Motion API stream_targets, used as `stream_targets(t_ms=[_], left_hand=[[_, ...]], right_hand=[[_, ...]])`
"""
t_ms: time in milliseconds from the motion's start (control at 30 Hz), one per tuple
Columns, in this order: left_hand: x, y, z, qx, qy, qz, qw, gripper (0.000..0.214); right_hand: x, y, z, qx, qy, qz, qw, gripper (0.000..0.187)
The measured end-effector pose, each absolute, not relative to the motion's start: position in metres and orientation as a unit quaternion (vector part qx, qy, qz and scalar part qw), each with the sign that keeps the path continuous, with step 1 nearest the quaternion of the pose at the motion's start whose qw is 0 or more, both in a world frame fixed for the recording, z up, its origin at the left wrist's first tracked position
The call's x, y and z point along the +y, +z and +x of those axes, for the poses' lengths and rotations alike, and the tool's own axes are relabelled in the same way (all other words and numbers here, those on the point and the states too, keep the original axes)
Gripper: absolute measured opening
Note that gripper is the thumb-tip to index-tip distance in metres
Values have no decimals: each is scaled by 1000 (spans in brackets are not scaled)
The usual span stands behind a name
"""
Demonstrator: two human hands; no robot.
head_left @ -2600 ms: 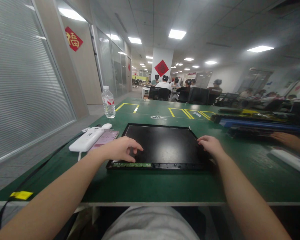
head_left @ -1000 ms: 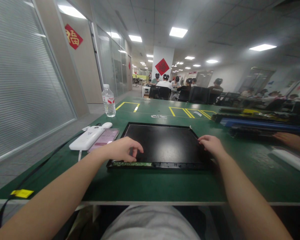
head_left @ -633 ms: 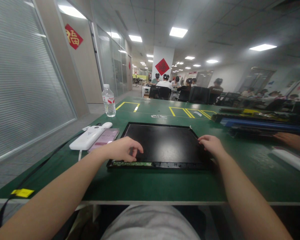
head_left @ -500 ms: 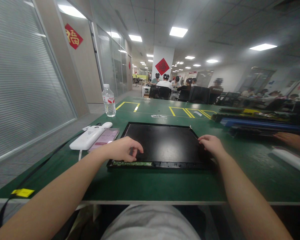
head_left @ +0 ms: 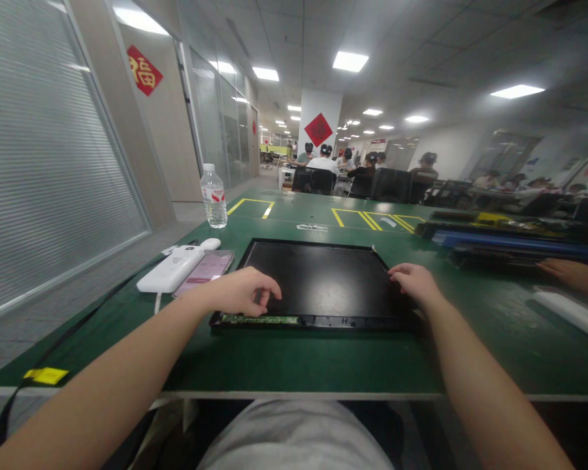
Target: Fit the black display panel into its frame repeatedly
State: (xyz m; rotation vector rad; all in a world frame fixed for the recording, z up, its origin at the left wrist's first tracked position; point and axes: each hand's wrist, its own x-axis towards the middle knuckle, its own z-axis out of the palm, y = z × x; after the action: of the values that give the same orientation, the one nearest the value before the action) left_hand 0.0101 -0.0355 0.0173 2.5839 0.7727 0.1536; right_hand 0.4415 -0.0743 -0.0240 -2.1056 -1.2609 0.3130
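Observation:
A black flat display panel (head_left: 323,277) lies face up on the green table (head_left: 294,359), with a thin green circuit strip (head_left: 259,320) along its near edge. My left hand (head_left: 238,292) rests over the panel's near-left corner, fingers curled together and tips pressing on the dark surface. At the panel's right edge, my right hand (head_left: 416,284) has its fingers bent over the rim and is closed on it. Both forearms reach in from the bottom of the view.
A white power bank (head_left: 170,269), a phone (head_left: 204,267) and a small white mouse (head_left: 208,244) lie left of the panel; a water bottle (head_left: 213,198) stands behind them. Stacked panels (head_left: 509,238) and another person's hand (head_left: 571,274) are at the right. People sit at far tables.
Nothing has visibly changed apart from a slight shift of the camera; both hands stay where they were on the panel.

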Motion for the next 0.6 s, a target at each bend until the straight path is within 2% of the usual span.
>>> stream_targets(t_ms=[267, 600], left_hand=[[-29, 13, 9, 313, 37, 916, 248, 37], [-34, 15, 12, 282, 51, 933, 218, 30]], right_hand=[[-75, -23, 440, -477, 122, -806, 328, 20], [-75, -23, 440, -482, 117, -807, 321, 21]])
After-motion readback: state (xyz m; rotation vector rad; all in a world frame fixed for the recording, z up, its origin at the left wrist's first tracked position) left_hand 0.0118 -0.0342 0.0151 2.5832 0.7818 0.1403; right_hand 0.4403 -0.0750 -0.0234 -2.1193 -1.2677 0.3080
